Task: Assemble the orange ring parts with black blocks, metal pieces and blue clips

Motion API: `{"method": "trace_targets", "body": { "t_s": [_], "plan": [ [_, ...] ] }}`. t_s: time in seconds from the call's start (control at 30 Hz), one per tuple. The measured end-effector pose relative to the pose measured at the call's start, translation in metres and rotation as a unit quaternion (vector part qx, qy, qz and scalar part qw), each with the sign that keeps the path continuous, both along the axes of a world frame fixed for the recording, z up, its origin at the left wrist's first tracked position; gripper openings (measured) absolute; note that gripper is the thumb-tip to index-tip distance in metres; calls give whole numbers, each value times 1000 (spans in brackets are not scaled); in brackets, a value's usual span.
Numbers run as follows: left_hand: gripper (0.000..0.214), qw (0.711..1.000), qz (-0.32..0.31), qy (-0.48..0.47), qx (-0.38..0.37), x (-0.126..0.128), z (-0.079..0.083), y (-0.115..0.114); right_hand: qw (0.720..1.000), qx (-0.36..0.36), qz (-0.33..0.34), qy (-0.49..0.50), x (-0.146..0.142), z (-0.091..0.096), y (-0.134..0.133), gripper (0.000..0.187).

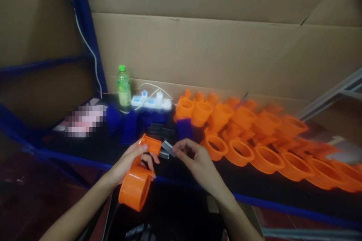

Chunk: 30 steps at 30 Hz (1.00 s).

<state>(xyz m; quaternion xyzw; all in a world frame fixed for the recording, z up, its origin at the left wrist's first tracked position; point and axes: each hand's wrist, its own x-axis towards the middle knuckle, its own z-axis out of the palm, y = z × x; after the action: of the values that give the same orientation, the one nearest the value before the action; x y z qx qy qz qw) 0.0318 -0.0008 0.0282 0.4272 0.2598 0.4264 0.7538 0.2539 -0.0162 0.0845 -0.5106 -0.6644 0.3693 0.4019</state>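
Note:
My left hand (131,160) is closed around an orange plastic tape dispenser (135,188), whose wide ring hangs below the palm and whose narrow end points right. In the fingertips of my right hand (195,158) is a small grey serrated blade piece (168,147), close to the dispenser's narrow end. I cannot tell whether the two touch. Just behind, several dark grey strips (161,131) lie in a pile on the black tabletop. A blue flat piece (184,129) lies to their right, and more blue pieces (128,128) are at the left.
Rows of orange dispensers (240,151) cover the right side of the table. At the back stand a green-capped bottle (123,86) and a white power strip (152,102) with cables. A blue metal edge (251,200) runs along the front; a cardboard wall (226,52) closes the back.

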Motion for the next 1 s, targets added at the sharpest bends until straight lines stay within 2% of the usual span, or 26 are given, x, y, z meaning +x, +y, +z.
{"method": "trace_targets", "body": {
  "t_s": [0.4,0.5,0.7,0.87,1.0],
  "plan": [
    [37,1000,17,15,19,-1,-8,0,999,-13,23,17,-3,2,-5,23],
    [36,999,13,24,29,-1,-9,0,997,-44,54,41,1,3,-3,23],
    [38,996,12,63,56,-2,-8,-3,983,-139,93,74,10,-1,3,35],
    [32,993,21,99,56,-8,-9,-5,987,-124,89,58,11,2,1,33],
    [33,993,-1,97,65,-11,-12,-7,978,-161,112,71,14,4,1,34]
  ]
}}
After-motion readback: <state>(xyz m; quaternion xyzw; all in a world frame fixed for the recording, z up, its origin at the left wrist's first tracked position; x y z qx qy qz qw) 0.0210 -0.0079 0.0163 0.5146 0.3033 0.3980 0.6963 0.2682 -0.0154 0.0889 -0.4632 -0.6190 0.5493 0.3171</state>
